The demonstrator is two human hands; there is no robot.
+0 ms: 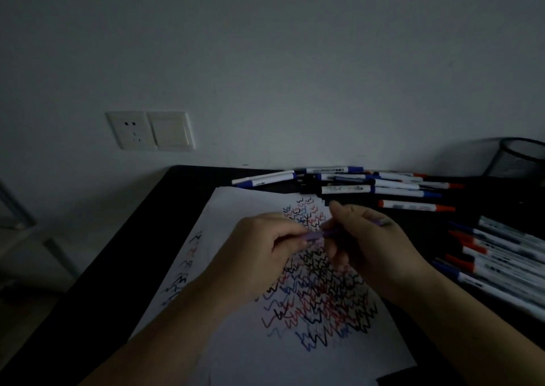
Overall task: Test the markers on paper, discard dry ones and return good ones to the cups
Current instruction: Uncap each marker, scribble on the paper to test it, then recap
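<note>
Purple marker [327,232] pinched by both hands' fingers [298,233], perhaps its cap, scribbled paper [236,208], black desk [124,253], dim wall [265,61]

Left hand [259,244] and right hand [365,238] meet, fingers curled, both pinching

Two bare forearms, no sleeves in view; left hand [259,248], right hand [368,238] ungloved

Pretty dim shot, murky grey all over, soft blur on the hands, wide-angle bending toward the edges, no glare anywhere.
</note>
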